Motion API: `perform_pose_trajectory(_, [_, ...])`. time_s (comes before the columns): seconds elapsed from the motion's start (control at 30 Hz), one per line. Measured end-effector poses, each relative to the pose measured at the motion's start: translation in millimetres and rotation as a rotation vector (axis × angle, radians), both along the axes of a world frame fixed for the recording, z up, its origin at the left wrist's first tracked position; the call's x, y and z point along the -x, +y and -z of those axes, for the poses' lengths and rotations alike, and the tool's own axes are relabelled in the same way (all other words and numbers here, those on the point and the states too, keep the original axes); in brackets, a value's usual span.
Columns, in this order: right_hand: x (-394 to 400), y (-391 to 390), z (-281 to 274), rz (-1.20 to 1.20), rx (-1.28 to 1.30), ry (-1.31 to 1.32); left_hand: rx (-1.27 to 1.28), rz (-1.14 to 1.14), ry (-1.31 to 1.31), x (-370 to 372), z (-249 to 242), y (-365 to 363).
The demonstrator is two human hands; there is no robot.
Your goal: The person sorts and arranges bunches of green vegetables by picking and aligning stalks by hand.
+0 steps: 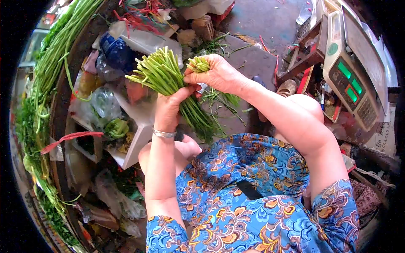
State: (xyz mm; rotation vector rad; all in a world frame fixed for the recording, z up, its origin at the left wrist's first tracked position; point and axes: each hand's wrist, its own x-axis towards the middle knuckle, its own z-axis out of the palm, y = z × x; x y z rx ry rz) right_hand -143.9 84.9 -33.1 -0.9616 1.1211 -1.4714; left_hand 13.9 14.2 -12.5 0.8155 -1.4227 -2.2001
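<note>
A thick bunch of green vegetable stems (162, 71) is gripped in my left hand (170, 107), cut ends up and to the left, thin green tops hanging down to the right. Right beside it, my right hand (215, 74) is closed around a smaller bunch of the same stems (198, 64), whose pale ends poke out past the fingers. Both hands nearly touch at the side of the larger bunch. Some of the smaller bunch's greens (230, 99) hang below my right hand. My left wrist wears a silver bracelet (164, 134).
Long green stems (63, 46) lie along a curved ledge on the left. A digital scale (352, 80) with lit green displays stands at the right. Plastic bags (103, 103), a blue container (116, 50) and red string (141, 17) clutter the left. Loose scraps (217, 42) litter the floor.
</note>
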Motion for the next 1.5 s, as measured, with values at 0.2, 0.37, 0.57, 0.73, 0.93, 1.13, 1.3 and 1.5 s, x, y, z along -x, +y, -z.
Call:
perform_pose_trajectory(0.2, [1.7, 3.4, -1.7, 0.057, 0.01, 0.076, 0.027, 0.007, 0.022, -2.4, 4.0, -1.3])
perform_pose_trajectory(0.37, [28.4, -0.7, -9.7, 0.227, 0.012, -0.203, 0.008, -0.01, -0.077, -6.7, 5.4, -1.0])
perform_pose_trajectory(0.57, [40.1, 3.1, -21.5, 0.258, -0.082, -0.505, 0.089, 0.031, -0.098, -8.1, 12.7, -7.6])
perform_pose_trajectory(0.73, [39.7, -0.3, -13.2, 0.268, 0.009, 0.008, 0.034, 0.063, -0.051, -6.9, 3.3, -2.6])
perform_pose_trajectory(0.93, [11.9, 2.1, -12.9, 0.056, -0.014, 0.018, -0.003, 0.163, -0.028, -6.5, 5.6, -3.8])
perform_pose_trajectory(1.13, [15.9, -0.1, -7.0, 0.187, -0.018, -0.099, -0.102, -0.007, 0.013, -4.7, 2.9, 1.2])
perform_pose_trajectory(1.3, [44.5, 0.0, -9.4, 0.405, -0.021, -0.168, -0.043, -0.072, -0.085, -13.9, 8.4, -13.1])
perform_pose_trajectory(1.5, [78.1, 5.8, -9.4, 0.649, 0.032, -0.24, 0.093, -0.162, -0.076, -20.7, 8.1, -17.4])
